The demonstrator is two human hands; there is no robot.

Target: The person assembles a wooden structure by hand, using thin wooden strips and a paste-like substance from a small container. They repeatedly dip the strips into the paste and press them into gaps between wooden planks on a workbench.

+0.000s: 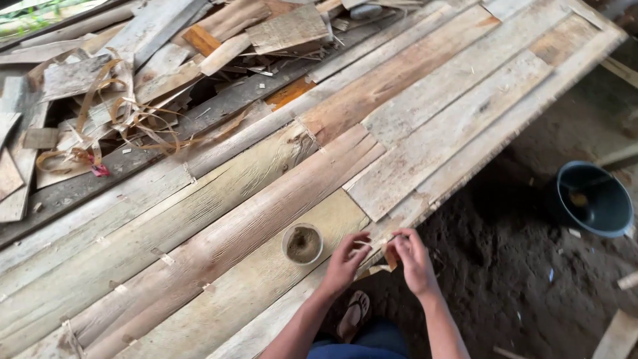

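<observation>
My left hand (345, 261) and my right hand (412, 260) meet at the near edge of a wide sheet of joined wood veneer strips (266, 199). Both pinch small thin pieces at that edge; the right one holds a small orange-brown veneer scrap (391, 256). A small round cup (303, 243) with brownish contents stands on the sheet just left of my left hand.
A heap of veneer offcuts and curled strips (106, 100) lies at the upper left. A dark bucket (593, 199) sits on the dirt floor at the right. My sandalled foot (353, 316) shows below the sheet's edge. Loose wood scraps lie on the ground at lower right.
</observation>
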